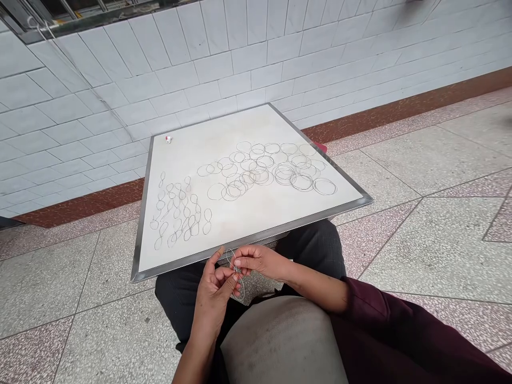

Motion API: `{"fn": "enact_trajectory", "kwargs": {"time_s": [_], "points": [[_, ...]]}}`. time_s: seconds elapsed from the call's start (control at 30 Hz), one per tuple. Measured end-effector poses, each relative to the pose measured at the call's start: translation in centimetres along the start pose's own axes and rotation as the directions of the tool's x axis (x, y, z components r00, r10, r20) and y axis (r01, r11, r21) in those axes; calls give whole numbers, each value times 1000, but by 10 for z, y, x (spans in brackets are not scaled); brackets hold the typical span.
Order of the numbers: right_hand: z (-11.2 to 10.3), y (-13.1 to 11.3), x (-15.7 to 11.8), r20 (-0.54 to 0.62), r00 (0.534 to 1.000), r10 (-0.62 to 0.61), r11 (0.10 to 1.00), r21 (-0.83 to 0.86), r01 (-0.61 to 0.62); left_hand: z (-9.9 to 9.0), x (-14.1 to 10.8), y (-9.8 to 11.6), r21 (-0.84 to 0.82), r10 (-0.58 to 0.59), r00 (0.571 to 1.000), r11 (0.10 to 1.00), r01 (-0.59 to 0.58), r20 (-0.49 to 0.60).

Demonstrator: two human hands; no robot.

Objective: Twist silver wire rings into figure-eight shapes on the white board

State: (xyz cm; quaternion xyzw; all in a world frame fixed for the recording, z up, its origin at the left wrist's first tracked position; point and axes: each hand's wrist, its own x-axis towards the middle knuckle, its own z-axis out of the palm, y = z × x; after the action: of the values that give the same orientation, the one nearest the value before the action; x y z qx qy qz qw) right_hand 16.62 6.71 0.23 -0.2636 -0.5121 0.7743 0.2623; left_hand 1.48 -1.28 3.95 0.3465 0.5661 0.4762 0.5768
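Note:
Over my lap, just off the table's near edge, both hands meet at a thin wire loop [241,288] twisted into a figure eight. My left hand [218,282] pinches it near the middle between thumb and fingers. My right hand [253,261] closes its thumb and fingertips on the same wire, a little higher. On the white table [224,128] lie several round wire rings [325,186], many overlapping, toward the centre and right. Several wire figure eights [207,221] are grouped at the left.
A small red and white object [168,140] sits at the table's far left corner. The table has a grey metal rim [256,236]. Behind it stands a white tiled wall [224,69]. My knees are under the near edge, above a speckled tile floor [120,314].

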Motion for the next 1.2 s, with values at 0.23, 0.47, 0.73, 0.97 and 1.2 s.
{"fn": "enact_trajectory", "kwargs": {"time_s": [0.23,0.47,0.73,0.97,1.2], "points": [[-1,2,1,28,999,44,986,161,-48,1,-2,3,-39,-35,999,999,35,1],[-1,4,0,65,996,64,964,252,-79,2,-3,2,-56,-41,999,998,42,17],[0,4,0,6,998,66,982,175,-66,1,-2,1,-30,-46,999,999,46,4],[2,8,2,-24,999,28,986,162,-24,0,0,-3,32,2,999,999,0,-45],[5,12,2,-17,1000,3,984,178,0,1,-1,-1,10,-13,999,1000,13,-32]]}}
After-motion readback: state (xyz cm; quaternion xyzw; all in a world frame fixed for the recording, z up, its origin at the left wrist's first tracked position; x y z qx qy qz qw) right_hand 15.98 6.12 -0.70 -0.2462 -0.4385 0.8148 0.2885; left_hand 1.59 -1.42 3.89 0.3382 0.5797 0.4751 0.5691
